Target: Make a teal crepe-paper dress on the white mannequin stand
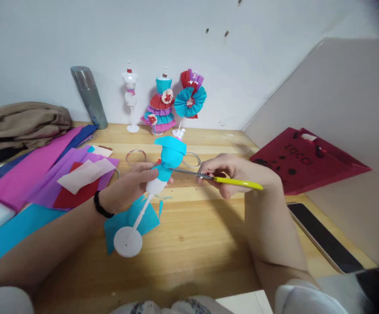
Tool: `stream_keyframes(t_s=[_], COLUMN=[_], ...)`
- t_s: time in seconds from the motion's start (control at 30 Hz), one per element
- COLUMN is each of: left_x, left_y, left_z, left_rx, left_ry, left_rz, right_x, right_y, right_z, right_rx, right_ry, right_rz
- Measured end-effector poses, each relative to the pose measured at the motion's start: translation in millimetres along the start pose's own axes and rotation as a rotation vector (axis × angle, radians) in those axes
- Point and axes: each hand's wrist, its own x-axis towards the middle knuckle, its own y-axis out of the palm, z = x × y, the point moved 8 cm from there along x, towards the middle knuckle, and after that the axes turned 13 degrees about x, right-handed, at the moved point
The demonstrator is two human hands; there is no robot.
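My left hand [137, 181] is closed round the waist of a small white doll mannequin [157, 186], which tilts over the table with its round base toward me. Turquoise crepe paper [171, 155] wraps the mannequin's upper body, and its top edge flares out. In my right hand [231, 172] is a pair of scissors [237, 181] with yellow handles. Their blades reach left to the turquoise paper at the waist; whether they are parted I cannot tell. Beneath the mannequin lies a cut turquoise sheet [132, 224] with thin scraps beside it.
Three mannequins stand by the wall: one nearly bare [131, 98], one in a tiered paper dress [162, 104], one with a big turquoise rosette [190, 102]. A bottle [89, 98], coloured papers [45, 174] and brown cloth [25, 124] lie left; a red bag [307, 161] and phone [323, 235] right.
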Motion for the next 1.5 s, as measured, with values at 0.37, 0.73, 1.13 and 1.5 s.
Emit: stream_keyframes(t_s=[0.37,0.73,1.13,1.5], left_x=[7.8,6.4,2.2,1.5], left_y=[-9.9,-5.1,4.1,9.1], left_z=[-4.7,-5.6,-7.2,-10.2], left_rx=[-0.293,-0.31,-0.259,-0.209], left_ry=[0.075,0.085,0.091,0.083], left_rz=[0.091,0.075,0.108,0.112], right_x=[7.3,8.1,13.6,18.3], right_y=[17.8,-0.4,14.3,21.6], right_z=[-22.5,17.5,8.8,-3.8], right_rx=[-0.213,-0.241,0.005,0.305], right_ry=[0.315,-0.073,-0.081,-0.14], right_rz=[0.162,-0.257,-0.105,-0.012])
